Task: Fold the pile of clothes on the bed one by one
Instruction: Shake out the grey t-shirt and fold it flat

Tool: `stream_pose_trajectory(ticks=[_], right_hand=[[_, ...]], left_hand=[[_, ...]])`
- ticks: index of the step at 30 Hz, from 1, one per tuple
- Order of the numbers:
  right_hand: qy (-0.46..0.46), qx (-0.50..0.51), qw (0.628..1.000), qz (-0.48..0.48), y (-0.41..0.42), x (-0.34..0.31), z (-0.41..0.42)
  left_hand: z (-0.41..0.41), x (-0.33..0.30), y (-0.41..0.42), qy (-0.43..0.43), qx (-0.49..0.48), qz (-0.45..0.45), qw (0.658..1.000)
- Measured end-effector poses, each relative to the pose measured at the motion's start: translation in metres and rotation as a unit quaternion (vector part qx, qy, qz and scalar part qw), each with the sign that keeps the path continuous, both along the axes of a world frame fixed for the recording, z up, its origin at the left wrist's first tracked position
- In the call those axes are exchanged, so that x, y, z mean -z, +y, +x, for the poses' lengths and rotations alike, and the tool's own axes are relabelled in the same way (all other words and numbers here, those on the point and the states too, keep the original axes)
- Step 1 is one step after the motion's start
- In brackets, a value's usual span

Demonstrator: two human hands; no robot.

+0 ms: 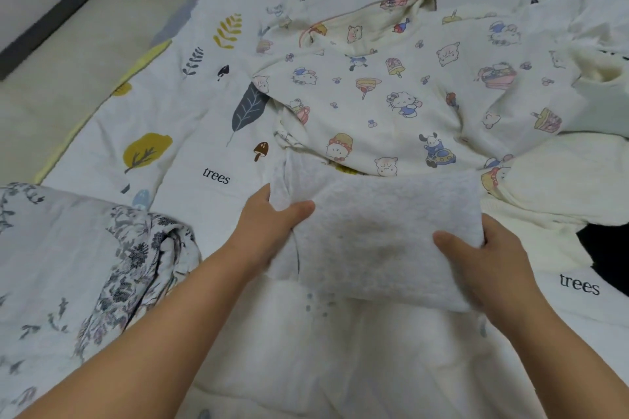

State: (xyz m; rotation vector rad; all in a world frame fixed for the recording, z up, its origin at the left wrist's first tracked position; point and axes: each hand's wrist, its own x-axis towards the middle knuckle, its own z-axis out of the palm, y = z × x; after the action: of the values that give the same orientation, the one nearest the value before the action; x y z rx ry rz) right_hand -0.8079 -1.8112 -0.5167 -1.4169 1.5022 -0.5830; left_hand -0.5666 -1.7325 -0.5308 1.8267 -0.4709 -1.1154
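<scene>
- A bed [190,133] covered by a white sheet printed with trees, leaves and the word "trees" fills the view; pale floor [78,44] is seen at upper left.
- A folded pale grey fleecy garment [377,235] is held low over the near middle of the bed.
- Its left edge is gripped by the left hand [269,224], thumb on top, fingers hidden beneath.
- Its right edge is gripped by the right hand [483,262], thumb laid on the upper face.
- Just beyond it, a cartoon-print garment [391,92] is spread flat.
- Cream clothing [561,173] is heaped at right, beside something black [606,255].
- A floral grey-and-white cloth [102,265] is bunched at near left.
</scene>
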Motion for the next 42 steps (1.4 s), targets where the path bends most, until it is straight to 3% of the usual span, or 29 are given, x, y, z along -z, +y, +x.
stream_pose_trajectory(ticks=[8,20,28,33,36,39,41,42], right_hand=[[-0.007,-0.132,0.991,-0.009,0.025,-0.075,0.046],[-0.101,-0.376,0.921,0.013,0.088,-0.139,0.239],[-0.109,-0.531,0.837,0.075,0.155,-0.108,0.366],[-0.014,-0.584,0.806,0.098,0.172,-0.041,0.394],[0.078,-0.590,0.802,0.052,0.172,-0.001,0.392],[0.143,-0.546,0.824,-0.051,0.178,0.018,0.389],[0.160,-0.492,0.844,-0.142,0.189,0.018,0.387],[0.155,-0.463,0.848,-0.209,0.196,0.014,0.386]], left_hand=[[0.024,-0.073,0.093,0.052,-0.132,-0.063,0.988],[0.120,-0.158,0.255,-0.014,-0.346,-0.127,0.930],[0.150,-0.118,0.346,-0.039,-0.515,-0.136,0.845],[0.135,-0.040,0.363,-0.013,-0.574,-0.125,0.809],[0.115,0.005,0.355,0.043,-0.584,-0.107,0.803],[0.107,0.030,0.349,0.047,-0.584,-0.032,0.810],[0.110,0.031,0.346,-0.025,-0.599,0.081,0.796],[0.111,0.024,0.344,-0.103,-0.606,0.138,0.777]])
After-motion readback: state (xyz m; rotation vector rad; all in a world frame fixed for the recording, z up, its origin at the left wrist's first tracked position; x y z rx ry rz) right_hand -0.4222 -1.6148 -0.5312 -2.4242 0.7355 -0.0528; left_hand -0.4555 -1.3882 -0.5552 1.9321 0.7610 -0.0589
